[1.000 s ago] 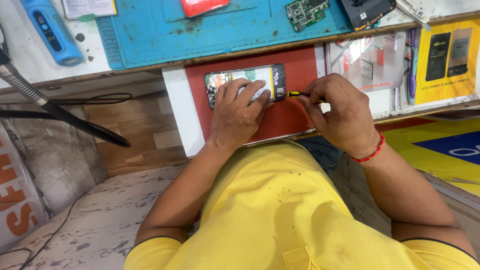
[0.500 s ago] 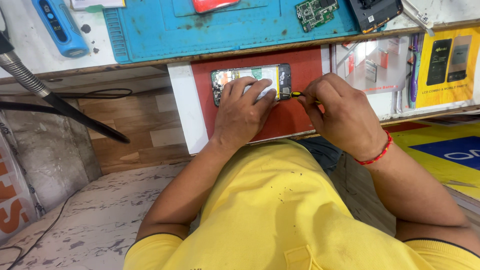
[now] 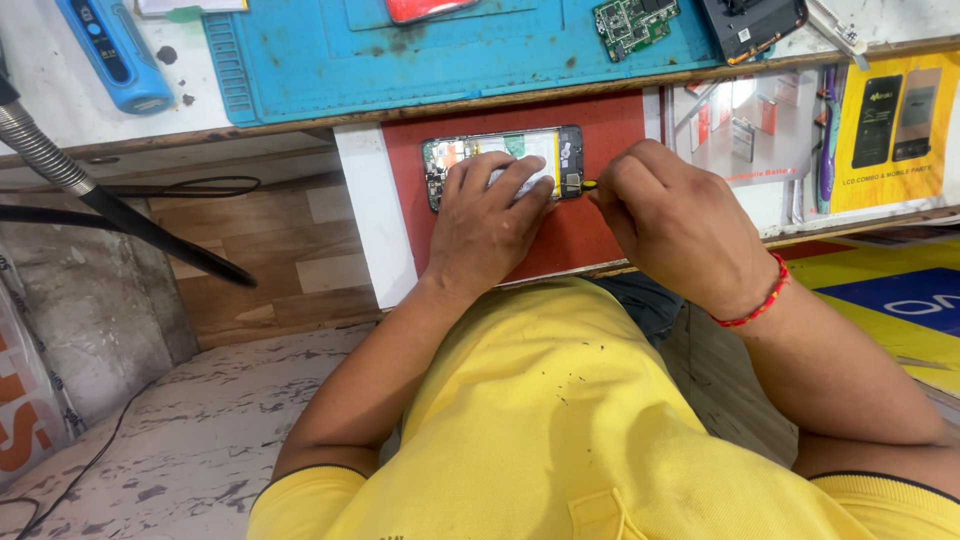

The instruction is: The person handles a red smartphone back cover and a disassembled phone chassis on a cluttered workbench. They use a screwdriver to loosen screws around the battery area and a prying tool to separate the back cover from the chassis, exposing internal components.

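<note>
While the left hand (image 3: 487,215) presses the opened phone (image 3: 503,160) flat on the smooth red mat (image 3: 590,235)—near the worktop's front edge—the right hand (image 3: 672,218) pinches a thin yellow-handled tool (image 3: 589,184) at its right end.

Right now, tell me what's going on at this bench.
A person in a yellow shirt is working on an opened phone lying on a red mat. The left hand lies flat on the phone, fingers pressing it down. The right hand pinches a small yellow-tipped tool against the phone's right end. Above, on a blue mat, lie a green circuit board and another phone.
</note>
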